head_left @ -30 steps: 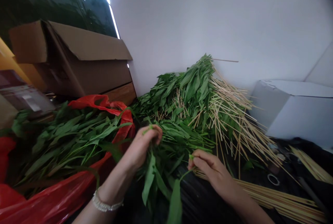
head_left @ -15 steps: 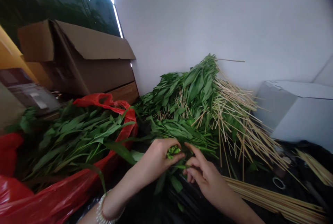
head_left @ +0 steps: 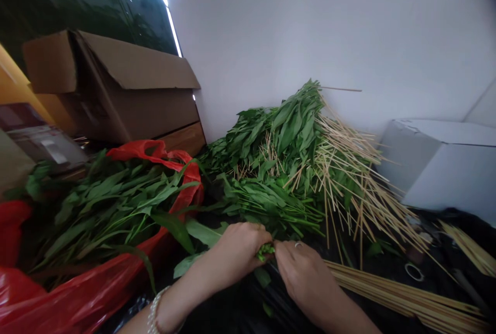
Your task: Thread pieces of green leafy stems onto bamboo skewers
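Observation:
My left hand (head_left: pixel 243 247) is closed around a bunch of green leafy stems (head_left: pixel 265 252), whose cut ends poke out on the right of the fist. Large leaves of the bunch (head_left: pixel 205 233) trail behind the wrist to the left. Pressed up against those stem ends is my right hand (head_left: pixel 302 272), fingers curled together; what they pinch is hidden. Just beyond the hands lies a loose layer of leafy stems (head_left: pixel 279 202), stems pointing right. Behind it rises a heap of leaf bundles (head_left: pixel 298 122) with thin wooden sticks (head_left: pixel 349 142) jutting out.
To the left, a red plastic bag (head_left: pixel 155 251) holds more leafy stems. Behind it stands an open cardboard box (head_left: pixel 155 111). A bundle of long sticks (head_left: pixel 406 298) and a ring-shaped item (head_left: pixel 414 272) lie at right, on black plastic. A white box (head_left: pixel 465 179) borders the right side.
Both hands have come lower and closer together. My right hand's fingers, earlier spread beside the bunch with a stem near them, are now curled against the stem ends.

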`<action>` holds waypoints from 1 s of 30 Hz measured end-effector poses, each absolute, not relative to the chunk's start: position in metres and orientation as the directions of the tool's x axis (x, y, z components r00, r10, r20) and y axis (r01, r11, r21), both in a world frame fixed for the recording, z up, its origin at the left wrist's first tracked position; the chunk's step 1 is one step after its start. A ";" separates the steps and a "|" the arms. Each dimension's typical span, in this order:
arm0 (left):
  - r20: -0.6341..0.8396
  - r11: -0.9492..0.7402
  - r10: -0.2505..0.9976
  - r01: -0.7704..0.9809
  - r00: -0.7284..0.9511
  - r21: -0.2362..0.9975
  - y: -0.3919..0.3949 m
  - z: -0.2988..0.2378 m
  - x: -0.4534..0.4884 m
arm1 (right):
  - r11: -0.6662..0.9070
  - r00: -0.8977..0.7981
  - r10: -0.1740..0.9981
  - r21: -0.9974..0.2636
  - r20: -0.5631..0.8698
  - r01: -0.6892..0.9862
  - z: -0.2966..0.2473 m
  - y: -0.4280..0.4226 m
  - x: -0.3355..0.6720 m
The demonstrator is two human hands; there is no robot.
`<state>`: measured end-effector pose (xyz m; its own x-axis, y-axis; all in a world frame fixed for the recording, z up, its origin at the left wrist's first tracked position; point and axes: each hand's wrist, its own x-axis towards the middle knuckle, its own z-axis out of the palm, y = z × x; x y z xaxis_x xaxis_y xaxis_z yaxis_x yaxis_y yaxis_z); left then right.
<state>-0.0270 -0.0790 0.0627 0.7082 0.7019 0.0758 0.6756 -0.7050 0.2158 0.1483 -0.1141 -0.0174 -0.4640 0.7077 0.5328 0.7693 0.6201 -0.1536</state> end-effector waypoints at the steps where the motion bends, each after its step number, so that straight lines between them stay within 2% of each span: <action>1: 0.072 -0.709 0.691 0.654 0.719 0.263 -0.079 0.064 -0.028 | 0.630 -0.447 0.705 -0.196 0.551 0.752 -0.015 -0.115 0.148; 2: 0.075 -0.711 0.678 0.627 0.731 0.320 -0.080 0.066 -0.029 | 0.631 -0.411 0.719 -0.276 0.561 0.725 -0.011 -0.116 0.147; 4: 0.100 -0.703 0.654 0.553 0.750 0.447 -0.080 0.071 -0.031 | 0.569 -0.305 0.808 -0.532 0.504 0.627 -0.004 -0.117 0.146; 6: 0.126 -0.670 0.638 0.467 0.759 0.577 -0.081 0.076 -0.035 | 0.396 -0.232 0.917 -0.799 0.323 0.453 0.003 -0.117 0.144; 7: 0.138 -0.638 0.640 0.424 0.756 0.643 -0.080 0.078 -0.038 | 0.293 -0.233 0.948 -0.882 0.217 0.368 0.006 -0.116 0.144; 9: 0.161 -0.541 0.686 0.349 0.710 0.765 -0.078 0.083 -0.048 | 0.178 -0.300 0.950 -0.936 0.083 0.303 0.009 -0.115 0.143; 11: 0.206 -0.431 0.765 0.248 0.610 0.867 -0.075 0.087 -0.062 | 0.254 -0.378 0.921 -0.876 0.090 0.411 0.007 -0.112 0.145; 14: 0.279 -0.263 0.847 -0.099 0.453 0.960 -0.070 0.090 -0.081 | 0.452 -0.380 0.890 -0.592 0.252 0.667 -0.001 -0.104 0.155; 17: 0.275 -0.074 0.889 -0.477 0.365 0.876 -0.069 0.092 -0.092 | 0.439 -0.261 0.839 -0.311 0.478 0.843 -0.010 -0.091 0.173; 19: 0.243 0.002 0.914 -0.602 0.325 0.798 -0.071 0.094 -0.097 | 0.376 -0.229 0.805 -0.173 0.547 0.910 -0.015 -0.082 0.183; 23: 0.195 0.051 0.936 -0.663 0.292 0.747 -0.076 0.096 -0.102 | 0.295 -0.243 0.818 -0.017 0.521 0.955 -0.019 -0.072 0.187; 27: 0.205 0.055 0.925 -0.648 0.320 0.760 -0.083 0.097 -0.101 | 0.272 -0.248 0.826 0.027 0.506 0.962 -0.019 -0.071 0.176; 30: 0.185 0.045 0.939 -0.634 0.291 0.772 -0.086 0.100 -0.098 | 0.331 -0.292 0.788 0.026 0.542 0.943 -0.017 -0.072 0.173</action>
